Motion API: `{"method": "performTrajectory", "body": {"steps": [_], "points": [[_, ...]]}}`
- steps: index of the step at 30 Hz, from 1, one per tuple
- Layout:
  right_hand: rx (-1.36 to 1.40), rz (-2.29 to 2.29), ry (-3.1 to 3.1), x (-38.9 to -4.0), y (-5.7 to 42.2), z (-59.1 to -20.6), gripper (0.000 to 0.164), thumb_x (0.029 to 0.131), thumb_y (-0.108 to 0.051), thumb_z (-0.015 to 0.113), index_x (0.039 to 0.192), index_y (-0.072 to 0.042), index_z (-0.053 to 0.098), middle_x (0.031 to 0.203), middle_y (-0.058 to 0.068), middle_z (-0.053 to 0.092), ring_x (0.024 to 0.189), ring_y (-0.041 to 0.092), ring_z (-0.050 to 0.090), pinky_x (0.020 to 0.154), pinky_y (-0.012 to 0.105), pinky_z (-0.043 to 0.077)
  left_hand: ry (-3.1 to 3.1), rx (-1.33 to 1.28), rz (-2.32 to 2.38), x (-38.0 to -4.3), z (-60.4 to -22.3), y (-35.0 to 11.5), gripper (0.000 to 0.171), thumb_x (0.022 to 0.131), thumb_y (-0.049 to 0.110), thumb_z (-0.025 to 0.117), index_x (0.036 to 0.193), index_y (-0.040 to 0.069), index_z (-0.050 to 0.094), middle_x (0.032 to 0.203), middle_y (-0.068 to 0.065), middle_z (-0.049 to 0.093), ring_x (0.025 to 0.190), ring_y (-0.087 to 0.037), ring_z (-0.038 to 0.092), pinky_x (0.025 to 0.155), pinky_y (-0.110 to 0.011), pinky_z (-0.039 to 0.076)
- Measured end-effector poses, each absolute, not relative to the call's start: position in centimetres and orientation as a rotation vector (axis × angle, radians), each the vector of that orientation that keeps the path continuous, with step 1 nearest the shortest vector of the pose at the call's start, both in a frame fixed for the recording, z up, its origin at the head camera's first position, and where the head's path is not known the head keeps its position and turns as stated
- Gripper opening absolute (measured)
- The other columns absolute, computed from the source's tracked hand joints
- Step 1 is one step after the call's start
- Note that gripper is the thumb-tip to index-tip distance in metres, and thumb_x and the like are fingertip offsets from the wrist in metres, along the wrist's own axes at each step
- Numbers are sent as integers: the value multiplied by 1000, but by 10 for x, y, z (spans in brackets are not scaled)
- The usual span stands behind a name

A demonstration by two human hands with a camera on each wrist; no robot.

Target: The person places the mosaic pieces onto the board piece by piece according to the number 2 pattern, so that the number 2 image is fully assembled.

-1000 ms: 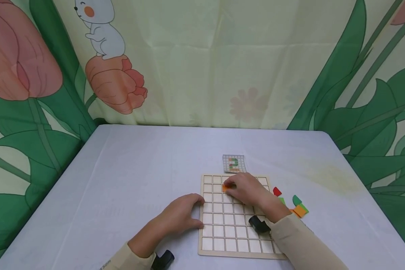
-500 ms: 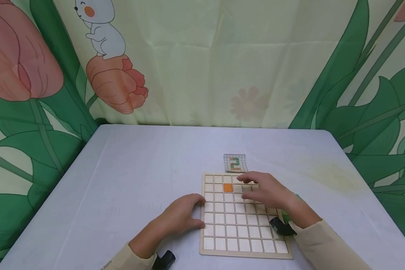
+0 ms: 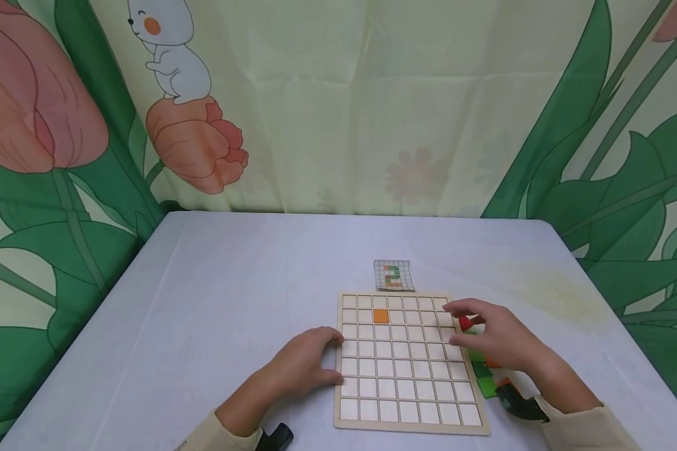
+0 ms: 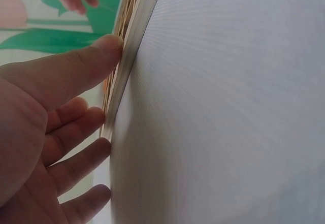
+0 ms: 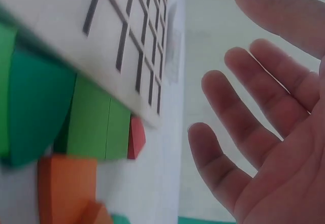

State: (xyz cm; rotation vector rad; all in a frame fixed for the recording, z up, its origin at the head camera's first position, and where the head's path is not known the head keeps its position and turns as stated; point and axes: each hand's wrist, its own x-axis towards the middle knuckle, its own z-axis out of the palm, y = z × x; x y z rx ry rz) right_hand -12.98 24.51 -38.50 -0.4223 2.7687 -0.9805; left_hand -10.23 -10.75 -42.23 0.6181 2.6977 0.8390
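A wooden grid board (image 3: pixel 412 430) lies on the white table, with one orange square block (image 3: pixel 380 316) set in a cell of its second row. My left hand (image 3: pixel 299 363) touches the board's left edge with thumb and fingertips, as the left wrist view also shows on the board's side (image 4: pixel 133 46). Over the board's upper right edge hovers my right hand (image 3: pixel 499 329), fingers spread and holding nothing. Beneath and beside it lie loose blocks: a red block (image 3: pixel 465 323), green blocks (image 3: pixel 488 386) and an orange block (image 5: pixel 68 188), partly hidden by the hand and wrist.
A small pattern card (image 3: pixel 393 275) showing a coloured figure on a grid lies just beyond the board's top edge. A printed cloth (image 3: pixel 327 125) with flowers and a rabbit hangs behind the table (image 3: pixel 231 269).
My right hand has let go of the orange block, now lying in its cell, and moved right toward the loose blocks. The left hand stays at the board's edge.
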Motion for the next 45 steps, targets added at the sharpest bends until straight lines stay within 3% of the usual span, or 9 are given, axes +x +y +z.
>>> {"method": "performTrajectory", "body": {"steps": [6,13,16,23,31,45], "points": [[-310,-948,2818,-121,267,-388,54,87,-26,79,134,-7,61,131,18,61,112,45,56,85,57,55,2702,624,827,-101,-422,-108,57,76,27,89,123,8,62,119,0,64,116,-20,58,101,-39,48],[-197,-860,2828,-116,294,-395,52,86,-26,79,131,-5,62,122,16,64,106,33,58,78,39,54,2698,626,811,-101,-421,-109,55,77,28,89,121,9,63,117,1,64,115,-20,59,99,-39,49],[-165,-831,2824,-116,304,-399,50,86,-25,79,128,-3,63,118,14,66,105,32,58,78,36,53,2701,633,811,-102,-420,-109,54,76,29,89,120,10,63,116,2,65,114,-19,59,98,-38,49],[-110,-813,2822,-113,317,-410,44,84,-26,80,120,-4,67,113,9,67,104,30,57,80,39,52,2697,622,829,-101,-422,-108,53,77,28,88,121,10,63,118,1,65,118,-21,58,101,-40,48],[-103,-758,2821,-114,320,-415,32,83,-22,81,110,-8,69,106,6,67,98,28,55,83,50,54,2686,595,825,-101,-419,-108,53,77,28,88,121,11,63,119,2,64,119,-21,58,101,-41,48],[-98,-718,2876,-112,317,-415,35,83,-19,80,114,-7,67,99,4,64,92,28,54,74,40,54,2711,651,816,-101,-423,-109,52,77,28,88,120,11,63,118,3,65,117,-20,58,101,-39,48]]}}
